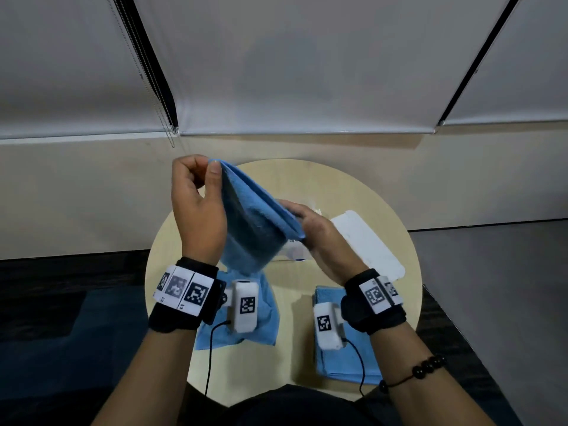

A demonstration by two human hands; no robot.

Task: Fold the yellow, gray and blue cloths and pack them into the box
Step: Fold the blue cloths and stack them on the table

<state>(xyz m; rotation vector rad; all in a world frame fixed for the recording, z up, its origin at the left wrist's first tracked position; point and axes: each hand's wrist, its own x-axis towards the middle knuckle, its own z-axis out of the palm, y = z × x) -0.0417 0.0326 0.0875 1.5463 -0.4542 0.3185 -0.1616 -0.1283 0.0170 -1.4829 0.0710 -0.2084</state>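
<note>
— Fingers (pixel 190 160) of the left hand (pixel 196 210) are seen curled, with the thumb pressed against them so that the top corner of the blue cloth (pixel 255 222) is pinched.

— And how is the right hand (pixel 319 233) placed?

— It is wrapped round the lower right edge of the same cloth. The thumb lies on top, and the fingertips are hidden beneath the fabric, so their exact spread cannot be told.

— Where is the cloth kept?

— It is held in the air above the round table (pixel 307 179), doubled over and slanting down from the left hand to the right. A crumpled cloth (pixel 267 309) is seen on the table under the left wrist, and a folded cloth (pixel 338 361) lies under the right wrist. Both look blue; nothing yellow or gray can be made out.

— How is the held cloth likely to behave?

— It is judged to be light, soft and limp, since it sags between the grips. A napped surface is suggested, so little slipping is expected. Nothing fragile is involved.

— Where should it be taken?

— Corners and hems are best pinched through both layers, so that the fold is kept aligned. A white flat piece (pixel 368 241) lies just beyond the right hand; whether it is the box or its lid cannot be told.
</note>
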